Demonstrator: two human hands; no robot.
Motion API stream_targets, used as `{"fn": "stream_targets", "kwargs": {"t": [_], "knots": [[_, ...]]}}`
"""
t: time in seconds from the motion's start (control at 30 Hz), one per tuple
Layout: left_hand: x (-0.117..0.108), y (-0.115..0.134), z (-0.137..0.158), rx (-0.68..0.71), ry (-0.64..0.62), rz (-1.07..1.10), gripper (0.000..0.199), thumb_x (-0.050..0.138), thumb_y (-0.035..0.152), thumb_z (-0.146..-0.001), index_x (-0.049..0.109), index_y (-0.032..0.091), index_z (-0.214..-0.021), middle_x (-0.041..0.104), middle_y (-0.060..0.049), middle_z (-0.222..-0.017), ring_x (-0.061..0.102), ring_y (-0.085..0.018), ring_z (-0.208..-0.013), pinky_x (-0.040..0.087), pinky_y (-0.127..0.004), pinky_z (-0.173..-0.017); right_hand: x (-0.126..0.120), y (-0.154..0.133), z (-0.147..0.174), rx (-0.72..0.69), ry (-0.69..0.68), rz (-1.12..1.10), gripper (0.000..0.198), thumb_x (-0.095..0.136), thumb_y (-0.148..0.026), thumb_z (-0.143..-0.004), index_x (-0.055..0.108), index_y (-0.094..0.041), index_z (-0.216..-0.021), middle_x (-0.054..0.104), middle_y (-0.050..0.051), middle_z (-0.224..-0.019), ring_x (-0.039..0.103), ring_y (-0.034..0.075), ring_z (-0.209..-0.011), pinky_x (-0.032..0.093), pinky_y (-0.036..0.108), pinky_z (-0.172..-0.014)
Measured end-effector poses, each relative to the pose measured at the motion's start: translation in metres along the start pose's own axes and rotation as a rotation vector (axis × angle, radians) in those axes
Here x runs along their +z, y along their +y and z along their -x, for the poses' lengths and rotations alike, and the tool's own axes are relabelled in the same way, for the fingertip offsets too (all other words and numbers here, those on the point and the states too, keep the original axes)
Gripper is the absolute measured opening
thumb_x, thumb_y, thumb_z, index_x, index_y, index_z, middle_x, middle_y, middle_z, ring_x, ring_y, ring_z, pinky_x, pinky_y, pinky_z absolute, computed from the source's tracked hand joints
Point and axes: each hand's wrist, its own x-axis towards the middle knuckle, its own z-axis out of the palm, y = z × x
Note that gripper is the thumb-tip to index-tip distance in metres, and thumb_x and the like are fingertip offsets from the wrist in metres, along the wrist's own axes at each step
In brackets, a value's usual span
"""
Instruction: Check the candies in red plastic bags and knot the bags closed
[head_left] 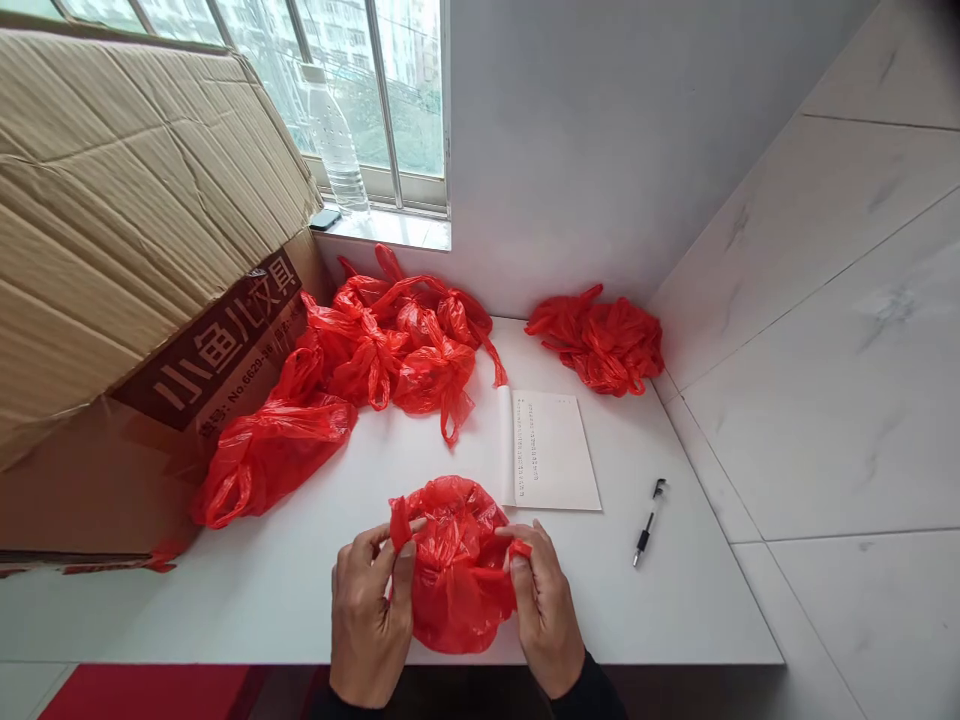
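Observation:
A red plastic bag [461, 600] rests on the white table close to its front edge, its top gathered in the middle as if knotted. On its left side my left hand [373, 610] pinches one handle end between thumb and fingers. My right hand [544, 605] grips the other handle end on the right side. What the bag contains is hidden. Just beyond it lies an open notebook [556, 450] with handwriting on the page.
Several tied red bags [405, 340] sit at the back left, beside a large cardboard box [150, 300]. A pile of red bags [600, 340] is at the back right. A black pen [647, 525] lies on the right. A water bottle [336, 145] stands on the windowsill.

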Motion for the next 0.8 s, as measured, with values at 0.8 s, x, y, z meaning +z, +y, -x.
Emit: {"fn": "stream_targets", "kwargs": {"t": [0.8], "knots": [[-0.051, -0.007, -0.125, -0.087, 0.311, -0.202, 0.060, 0.052, 0.037, -0.085, 0.049, 0.019, -0.143, 0.058, -0.016, -0.132, 0.057, -0.036, -0.122, 0.045, -0.054, -0.106, 0.034, 0.035, 0.042, 0.054, 0.116, -0.052, 0.032, 0.044, -0.048, -0.104, 0.065, -0.026, -0.116, 0.069, 0.005, -0.120, 0.065, 0.021, -0.116, 0.056, 0.029, -0.097]]}}
